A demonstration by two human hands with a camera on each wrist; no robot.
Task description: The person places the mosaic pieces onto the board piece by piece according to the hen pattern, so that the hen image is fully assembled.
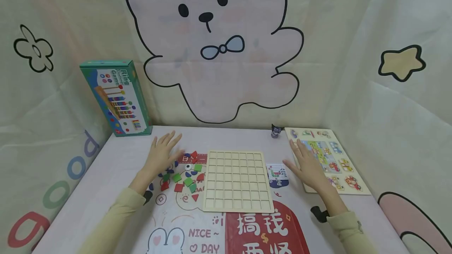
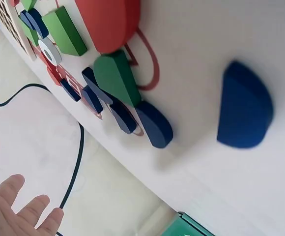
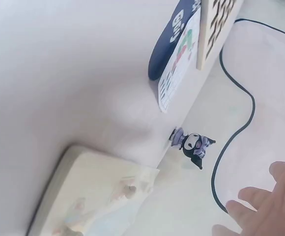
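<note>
In the head view, the right hand (image 1: 308, 166) hides part of the puzzle board (image 1: 337, 160) on the right; the card's (image 1: 277, 171) print is too small to read.

The gridded board (image 1: 238, 181) looks like bare, pale wood with a matt face, and the small blocks (image 2: 115, 78) look like painted wood, smooth with a faint sheen. The tall box (image 1: 121, 101) appears to be smooth printed cardboard, the card (image 1: 277, 172) printed paper, and the figurine (image 3: 191, 142) smooth plastic. Backdrop (image 1: 222, 77) and sleeves (image 1: 114, 218) are matt cloth, the backdrop softly creased, while the desk (image 1: 92, 191) has a smooth, matt surface.
</note>
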